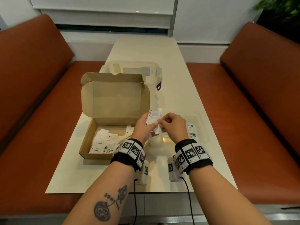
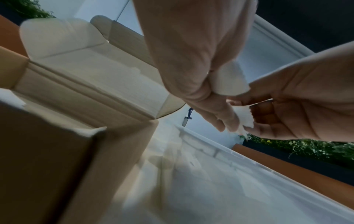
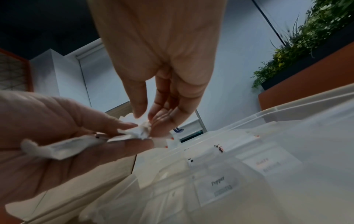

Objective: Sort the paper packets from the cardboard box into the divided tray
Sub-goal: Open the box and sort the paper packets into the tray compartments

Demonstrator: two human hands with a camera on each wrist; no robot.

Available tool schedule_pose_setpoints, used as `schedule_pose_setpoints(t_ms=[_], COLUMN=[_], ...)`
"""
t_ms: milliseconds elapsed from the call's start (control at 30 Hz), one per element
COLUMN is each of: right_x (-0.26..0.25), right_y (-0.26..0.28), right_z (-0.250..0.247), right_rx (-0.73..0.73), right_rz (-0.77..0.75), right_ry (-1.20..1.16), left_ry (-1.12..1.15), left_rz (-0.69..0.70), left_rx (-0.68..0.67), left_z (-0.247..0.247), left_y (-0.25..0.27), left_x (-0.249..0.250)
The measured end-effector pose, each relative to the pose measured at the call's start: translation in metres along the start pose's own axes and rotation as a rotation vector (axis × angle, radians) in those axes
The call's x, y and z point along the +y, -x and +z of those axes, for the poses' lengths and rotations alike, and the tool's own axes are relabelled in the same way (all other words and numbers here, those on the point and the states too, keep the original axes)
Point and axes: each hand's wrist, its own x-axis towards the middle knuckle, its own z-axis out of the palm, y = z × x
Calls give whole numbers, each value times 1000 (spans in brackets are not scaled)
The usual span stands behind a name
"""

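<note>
While left hand [image 1: 143,125] clutches packets [image 1: 153,118] fanned upward, right hand [image 1: 172,125] pinches one.

The setting looks like a café or restaurant booth; two orange upholstered benches [image 1: 37,65] face each other across a narrow cream table [image 1: 183,82]; white roller blinds [image 1: 103,5] cover the window behind; a planter of greenery [image 3: 298,50] tops one bench back; Stevia and pepper sachets [image 1: 103,143] suit a dining place.

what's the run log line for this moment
left hand: holds packets | right hand: pinches one | over divided tray | cardboard box: packets left
</note>
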Motion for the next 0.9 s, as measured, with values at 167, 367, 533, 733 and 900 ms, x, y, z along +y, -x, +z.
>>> schedule_pose_setpoints(t_ms=[167, 367, 533, 733, 900], right_x=[4, 5, 8, 10, 13], right_y=[0, 1, 1, 4, 6], right_z=[2, 3, 0, -9, -6], right_rx=[33, -10, -42, -200, -199], right_rz=[69, 88, 185, 248, 256], right_ry=[16, 32, -237, -535, -468], left_ry=[-110, -89, -62, 174, 253], left_rz=[44, 23, 2, -63, -83], left_rx=[-7, -1, 55, 105, 90], left_z=[3, -2, -9, -11, -8], left_y=[6, 6, 4, -3, -9], left_x=[-6, -13, -12, -5, 2])
